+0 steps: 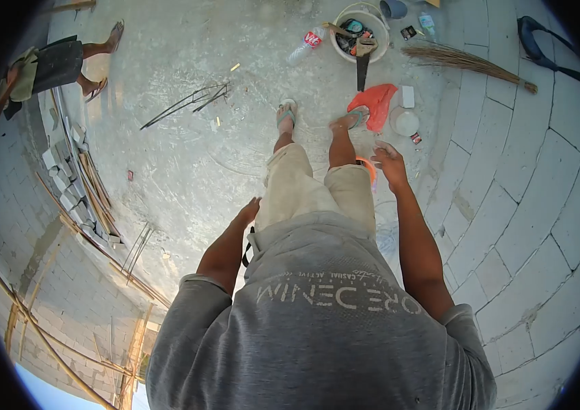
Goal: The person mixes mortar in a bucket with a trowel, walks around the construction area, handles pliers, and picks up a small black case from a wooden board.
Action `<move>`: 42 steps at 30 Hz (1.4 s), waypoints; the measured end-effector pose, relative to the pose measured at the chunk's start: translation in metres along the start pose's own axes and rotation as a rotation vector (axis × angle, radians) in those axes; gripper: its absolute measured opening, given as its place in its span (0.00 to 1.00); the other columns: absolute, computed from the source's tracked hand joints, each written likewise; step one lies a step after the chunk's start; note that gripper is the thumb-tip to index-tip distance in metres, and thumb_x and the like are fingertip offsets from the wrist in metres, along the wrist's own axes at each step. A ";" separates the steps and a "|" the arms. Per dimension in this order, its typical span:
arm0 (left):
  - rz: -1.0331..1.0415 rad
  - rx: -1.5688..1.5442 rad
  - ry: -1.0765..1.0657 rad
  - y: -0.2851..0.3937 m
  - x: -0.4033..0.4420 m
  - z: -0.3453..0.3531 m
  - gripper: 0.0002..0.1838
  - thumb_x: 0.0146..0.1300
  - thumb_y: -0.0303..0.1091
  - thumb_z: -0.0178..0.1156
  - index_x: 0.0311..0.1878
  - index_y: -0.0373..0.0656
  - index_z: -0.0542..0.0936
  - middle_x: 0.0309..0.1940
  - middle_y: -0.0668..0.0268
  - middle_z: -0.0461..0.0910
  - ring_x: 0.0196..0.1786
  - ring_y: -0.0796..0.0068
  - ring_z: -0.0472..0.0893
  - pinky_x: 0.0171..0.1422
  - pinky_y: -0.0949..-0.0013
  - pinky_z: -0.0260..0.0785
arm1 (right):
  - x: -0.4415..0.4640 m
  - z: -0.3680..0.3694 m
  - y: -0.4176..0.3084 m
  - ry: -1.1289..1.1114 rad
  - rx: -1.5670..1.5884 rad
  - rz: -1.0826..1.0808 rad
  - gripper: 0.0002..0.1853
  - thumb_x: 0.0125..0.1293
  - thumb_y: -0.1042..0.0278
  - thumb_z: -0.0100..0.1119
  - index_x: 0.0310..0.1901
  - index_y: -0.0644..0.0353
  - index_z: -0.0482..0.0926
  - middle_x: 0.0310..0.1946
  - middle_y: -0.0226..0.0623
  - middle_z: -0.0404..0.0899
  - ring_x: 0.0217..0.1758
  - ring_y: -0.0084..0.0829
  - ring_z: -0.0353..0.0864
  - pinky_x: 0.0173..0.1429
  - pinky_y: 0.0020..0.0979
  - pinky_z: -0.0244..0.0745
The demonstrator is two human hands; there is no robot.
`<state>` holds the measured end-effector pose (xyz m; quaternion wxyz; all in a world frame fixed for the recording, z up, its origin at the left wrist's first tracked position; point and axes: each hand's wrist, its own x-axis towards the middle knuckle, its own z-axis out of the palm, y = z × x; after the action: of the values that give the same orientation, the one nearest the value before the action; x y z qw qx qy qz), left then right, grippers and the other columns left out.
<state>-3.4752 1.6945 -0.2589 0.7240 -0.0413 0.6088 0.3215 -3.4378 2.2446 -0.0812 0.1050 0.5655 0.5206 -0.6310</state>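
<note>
My right hand [389, 164] hangs beside my right thigh with its fingers apart and nothing in it. Close to it, an orange-rimmed container [368, 168] is partly hidden by my leg. My left hand [250, 209] is at my left hip, against the light shorts [296, 183]; its fingers look loosely stretched out, partly hidden, with no object visible in them. Ahead of my right foot lies a red plastic bag [376, 105]. Beyond it, a white bucket [376, 55] holds tools, with a dark saw blade [362, 72] sticking out.
A plastic bottle [307, 46] and a stick broom [471, 63] lie ahead. Bent rods [184, 106] rest on the floor. A light block wall [522, 178] runs along the right. Another person [58, 65] is at upper left, near broken blocks [64, 178] and bamboo poles [44, 328].
</note>
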 end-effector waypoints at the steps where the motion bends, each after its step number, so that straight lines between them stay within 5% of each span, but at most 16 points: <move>1: -0.347 0.456 -0.060 -0.014 -0.052 -0.018 0.33 0.59 0.60 0.57 0.61 0.47 0.74 0.63 0.53 0.69 0.65 0.59 0.66 0.68 0.57 0.56 | -0.005 -0.001 -0.015 -0.049 -0.062 -0.047 0.21 0.69 0.61 0.56 0.59 0.60 0.74 0.47 0.35 0.79 0.44 0.27 0.81 0.48 0.28 0.73; 2: -0.708 0.900 -0.098 -0.023 -0.103 -0.024 0.23 0.56 0.49 0.66 0.49 0.45 0.85 0.52 0.57 0.82 0.53 0.69 0.79 0.59 0.61 0.67 | -0.015 -0.003 -0.024 -0.103 -0.134 -0.083 0.22 0.69 0.58 0.56 0.62 0.58 0.73 0.51 0.35 0.79 0.47 0.29 0.80 0.51 0.30 0.73; 3: -0.895 0.878 -0.285 -0.038 -0.122 -0.026 0.45 0.54 0.65 0.63 0.68 0.43 0.68 0.72 0.57 0.61 0.74 0.43 0.56 0.73 0.31 0.45 | -0.025 -0.006 -0.027 -0.091 -0.127 -0.109 0.22 0.69 0.58 0.56 0.62 0.58 0.73 0.51 0.35 0.79 0.47 0.29 0.80 0.51 0.30 0.73; 6: -0.386 0.038 -0.036 -0.031 -0.189 -0.082 0.44 0.61 0.62 0.57 0.73 0.43 0.60 0.73 0.54 0.60 0.68 0.40 0.66 0.70 0.32 0.52 | -0.032 -0.014 -0.031 -0.024 -0.048 -0.183 0.24 0.69 0.58 0.55 0.64 0.57 0.71 0.53 0.35 0.78 0.50 0.28 0.79 0.53 0.31 0.73; 9: -0.359 -0.552 0.469 0.132 -0.190 -0.082 0.43 0.66 0.60 0.51 0.76 0.45 0.53 0.74 0.56 0.57 0.67 0.43 0.68 0.70 0.32 0.51 | -0.052 -0.016 -0.008 0.017 -0.050 -0.089 0.30 0.68 0.58 0.57 0.69 0.57 0.64 0.56 0.42 0.75 0.54 0.33 0.78 0.53 0.31 0.74; 13: 0.330 -0.295 0.742 0.297 -0.171 -0.105 0.37 0.67 0.57 0.51 0.73 0.45 0.62 0.70 0.57 0.64 0.67 0.54 0.70 0.72 0.47 0.53 | -0.077 -0.016 0.042 -0.303 -0.402 0.100 0.43 0.66 0.47 0.56 0.77 0.44 0.46 0.73 0.43 0.56 0.74 0.42 0.58 0.67 0.44 0.65; 14: 0.454 -0.299 0.793 0.357 -0.183 -0.091 0.36 0.67 0.54 0.54 0.72 0.41 0.63 0.69 0.55 0.66 0.66 0.56 0.71 0.71 0.53 0.58 | -0.026 -0.031 0.120 -0.493 -0.691 -0.274 0.41 0.64 0.41 0.54 0.76 0.41 0.50 0.75 0.41 0.52 0.76 0.42 0.54 0.70 0.46 0.62; 16: 0.926 -0.320 0.738 0.447 -0.204 -0.059 0.33 0.70 0.42 0.55 0.71 0.32 0.61 0.68 0.51 0.66 0.63 0.61 0.75 0.64 0.66 0.66 | -0.098 -0.037 0.036 -0.295 -0.281 0.128 0.36 0.64 0.40 0.52 0.71 0.44 0.63 0.73 0.40 0.58 0.72 0.42 0.62 0.72 0.46 0.61; 19: 1.087 -0.108 0.809 0.568 -0.281 0.020 0.30 0.68 0.34 0.58 0.70 0.34 0.63 0.67 0.51 0.68 0.56 0.65 0.81 0.62 0.64 0.69 | -0.073 -0.095 0.007 -0.554 -0.426 0.221 0.34 0.64 0.38 0.53 0.68 0.46 0.69 0.65 0.43 0.70 0.63 0.42 0.73 0.69 0.45 0.64; 24: 1.936 0.270 0.805 0.688 -0.373 0.103 0.33 0.63 0.35 0.63 0.70 0.38 0.63 0.70 0.53 0.64 0.63 0.55 0.76 0.73 0.49 0.57 | -0.078 -0.142 -0.036 -0.174 0.147 -0.020 0.38 0.64 0.38 0.55 0.72 0.45 0.59 0.58 0.42 0.74 0.54 0.38 0.79 0.60 0.44 0.70; 27: 2.357 0.594 0.618 0.722 -0.453 0.133 0.33 0.65 0.47 0.60 0.70 0.47 0.66 0.71 0.53 0.62 0.67 0.40 0.68 0.76 0.38 0.48 | -0.061 -0.152 -0.024 -0.060 0.387 -0.094 0.37 0.65 0.40 0.54 0.72 0.45 0.60 0.60 0.43 0.72 0.57 0.40 0.77 0.61 0.45 0.69; 29: 2.585 0.639 0.353 0.728 -0.500 0.153 0.22 0.67 0.50 0.53 0.58 0.49 0.77 0.62 0.57 0.74 0.67 0.48 0.70 0.72 0.29 0.50 | -0.054 -0.147 0.001 -0.120 0.216 0.011 0.34 0.69 0.40 0.50 0.72 0.43 0.59 0.63 0.43 0.70 0.59 0.38 0.76 0.62 0.43 0.68; 30: 2.499 1.119 0.425 0.728 -0.548 0.136 0.43 0.67 0.69 0.34 0.77 0.59 0.37 0.79 0.67 0.42 0.74 0.39 0.53 0.78 0.37 0.40 | -0.053 -0.142 0.013 -0.133 0.190 0.022 0.34 0.69 0.40 0.50 0.72 0.43 0.59 0.63 0.43 0.70 0.59 0.38 0.76 0.62 0.43 0.68; 31: 2.551 1.053 0.245 0.720 -0.559 0.166 0.44 0.66 0.73 0.28 0.76 0.62 0.30 0.79 0.68 0.29 0.76 0.35 0.40 0.79 0.40 0.43 | -0.055 -0.136 0.028 -0.157 0.020 0.080 0.34 0.68 0.42 0.50 0.72 0.47 0.60 0.63 0.42 0.71 0.58 0.40 0.76 0.62 0.44 0.68; 33: 2.717 1.042 0.578 0.718 -0.562 0.202 0.42 0.66 0.73 0.23 0.77 0.64 0.34 0.79 0.71 0.34 0.76 0.39 0.39 0.80 0.42 0.41 | -0.067 -0.131 0.046 -0.231 -0.215 0.163 0.34 0.68 0.44 0.51 0.71 0.51 0.60 0.63 0.42 0.70 0.59 0.43 0.75 0.63 0.45 0.67; 42: 2.722 1.178 0.724 0.712 -0.584 0.199 0.39 0.67 0.67 0.28 0.77 0.67 0.35 0.79 0.74 0.36 0.73 0.46 0.45 0.78 0.44 0.44 | -0.109 -0.131 0.032 -0.504 0.196 0.279 0.40 0.66 0.39 0.51 0.73 0.55 0.57 0.69 0.44 0.62 0.67 0.41 0.67 0.69 0.42 0.62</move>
<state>-3.7029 2.1042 0.5587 -0.3828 0.7434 0.3592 0.4146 -3.2986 2.2829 0.0151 0.2617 0.4646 0.3320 -0.7781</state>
